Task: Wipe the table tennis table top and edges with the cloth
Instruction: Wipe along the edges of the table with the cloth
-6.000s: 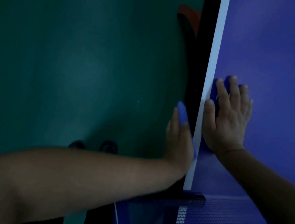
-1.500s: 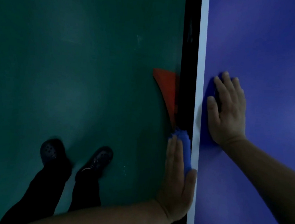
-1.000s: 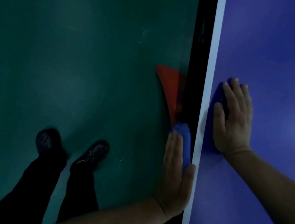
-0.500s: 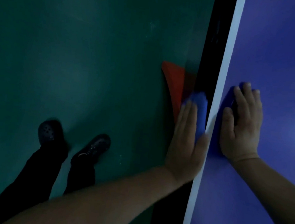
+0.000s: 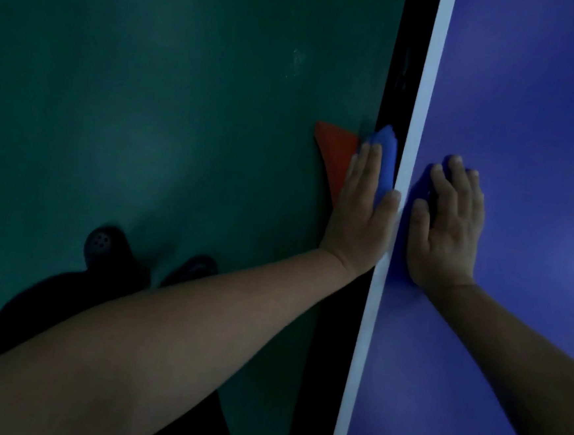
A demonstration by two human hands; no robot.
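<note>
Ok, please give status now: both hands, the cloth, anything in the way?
Left hand flat, pressing blue cloth on table edge. Right hand flat on table top. Nothing blocking the edge ahead.

From my remote seat I saw a person with both forearms bare, no sleeve reaching into view. The left hand (image 5: pixel 358 209) and the right hand (image 5: pixel 449 226) wore no gloves, rings or watch that I could make out. The fingernails were short and plain. Lower down were dark trouser legs (image 5: pixel 48 305), and dark rounded clog-style shoes (image 5: pixel 103 245), the left one showing small round holes over the toe.
</note>
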